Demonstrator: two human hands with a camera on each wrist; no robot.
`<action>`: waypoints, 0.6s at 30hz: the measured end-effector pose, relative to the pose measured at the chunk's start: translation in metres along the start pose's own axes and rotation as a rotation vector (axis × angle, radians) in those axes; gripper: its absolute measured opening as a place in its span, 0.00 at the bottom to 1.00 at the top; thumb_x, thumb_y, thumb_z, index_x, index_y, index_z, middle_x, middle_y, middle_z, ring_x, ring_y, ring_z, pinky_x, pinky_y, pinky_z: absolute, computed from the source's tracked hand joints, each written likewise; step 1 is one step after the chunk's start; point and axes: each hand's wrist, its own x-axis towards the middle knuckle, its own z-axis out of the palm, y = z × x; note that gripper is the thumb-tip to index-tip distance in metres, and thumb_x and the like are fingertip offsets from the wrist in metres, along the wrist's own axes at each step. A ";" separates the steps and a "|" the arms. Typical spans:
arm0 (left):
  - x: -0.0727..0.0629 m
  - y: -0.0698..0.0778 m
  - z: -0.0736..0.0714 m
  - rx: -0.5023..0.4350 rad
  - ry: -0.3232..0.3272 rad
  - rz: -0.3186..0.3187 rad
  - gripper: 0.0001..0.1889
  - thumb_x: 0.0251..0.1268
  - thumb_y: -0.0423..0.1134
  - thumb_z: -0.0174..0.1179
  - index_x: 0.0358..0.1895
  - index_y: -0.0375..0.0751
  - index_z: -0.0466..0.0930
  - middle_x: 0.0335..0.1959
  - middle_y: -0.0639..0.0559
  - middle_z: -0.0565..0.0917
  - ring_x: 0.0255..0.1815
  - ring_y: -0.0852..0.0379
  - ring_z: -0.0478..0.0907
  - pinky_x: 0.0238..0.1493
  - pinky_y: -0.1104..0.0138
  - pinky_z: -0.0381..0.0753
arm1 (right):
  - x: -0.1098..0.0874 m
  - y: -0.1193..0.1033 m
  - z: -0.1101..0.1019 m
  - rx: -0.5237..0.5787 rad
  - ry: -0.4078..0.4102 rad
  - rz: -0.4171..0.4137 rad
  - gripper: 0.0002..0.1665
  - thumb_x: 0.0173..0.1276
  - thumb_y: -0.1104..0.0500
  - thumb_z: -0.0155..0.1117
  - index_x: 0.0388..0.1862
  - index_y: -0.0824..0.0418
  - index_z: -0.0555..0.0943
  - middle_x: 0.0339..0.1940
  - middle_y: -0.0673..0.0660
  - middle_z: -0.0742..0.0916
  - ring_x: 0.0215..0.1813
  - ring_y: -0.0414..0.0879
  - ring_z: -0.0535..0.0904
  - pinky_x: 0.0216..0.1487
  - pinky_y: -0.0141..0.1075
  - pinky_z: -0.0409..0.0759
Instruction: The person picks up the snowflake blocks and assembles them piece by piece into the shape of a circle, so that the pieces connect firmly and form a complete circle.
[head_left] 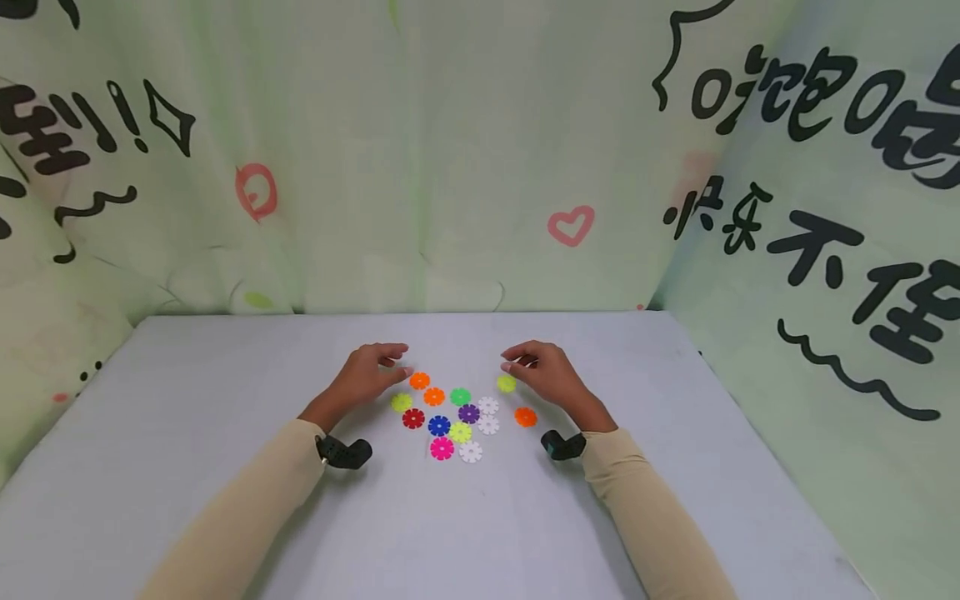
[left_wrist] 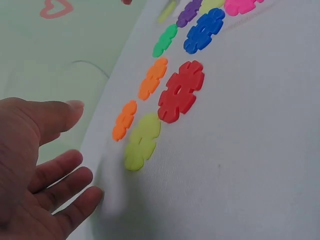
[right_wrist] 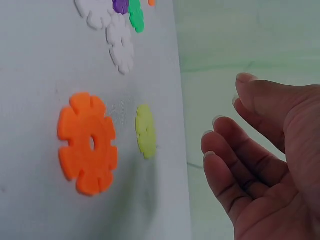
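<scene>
Several flat, notched plastic snowflake discs lie in a loose cluster on the white table. My left hand (head_left: 365, 373) hovers just left of an orange disc (head_left: 419, 381), its fingers relaxed and holding nothing. In the left wrist view a yellow disc (left_wrist: 142, 142) and a red disc (left_wrist: 181, 92) lie beside that hand. My right hand (head_left: 546, 372) is raised above a yellow disc (head_left: 506, 383), fingers loosely bent with nothing between them. Nearer that wrist lies another orange disc (right_wrist: 89, 144). Blue (head_left: 439, 426), purple (head_left: 468, 414), green (head_left: 461, 397) and pink (head_left: 442, 448) discs fill the middle.
White discs (head_left: 471, 452) lie at the cluster's right side. The table (head_left: 480, 533) reaches back to a pale green curtain (head_left: 465, 167) printed with black writing and hearts. Each wrist wears a small black camera.
</scene>
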 end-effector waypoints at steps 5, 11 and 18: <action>0.004 0.003 0.007 -0.050 -0.021 -0.007 0.23 0.63 0.35 0.63 0.62 0.37 0.77 0.52 0.43 0.81 0.51 0.47 0.76 0.47 0.60 0.80 | 0.000 -0.008 0.009 -0.001 -0.045 -0.033 0.14 0.67 0.57 0.67 0.48 0.62 0.86 0.44 0.54 0.86 0.42 0.49 0.78 0.45 0.39 0.79; 0.006 0.007 0.013 -0.018 -0.047 -0.039 0.22 0.63 0.34 0.63 0.61 0.37 0.78 0.50 0.43 0.81 0.48 0.47 0.76 0.42 0.64 0.81 | 0.003 -0.016 0.027 0.012 -0.105 -0.026 0.11 0.66 0.59 0.68 0.46 0.60 0.86 0.41 0.51 0.85 0.41 0.47 0.78 0.43 0.36 0.79; 0.008 0.011 0.019 -0.004 -0.076 -0.076 0.21 0.62 0.34 0.64 0.60 0.36 0.78 0.48 0.43 0.80 0.47 0.48 0.75 0.42 0.64 0.81 | 0.004 -0.020 0.044 0.006 -0.192 -0.031 0.11 0.67 0.59 0.67 0.47 0.60 0.85 0.39 0.49 0.84 0.41 0.45 0.77 0.44 0.35 0.78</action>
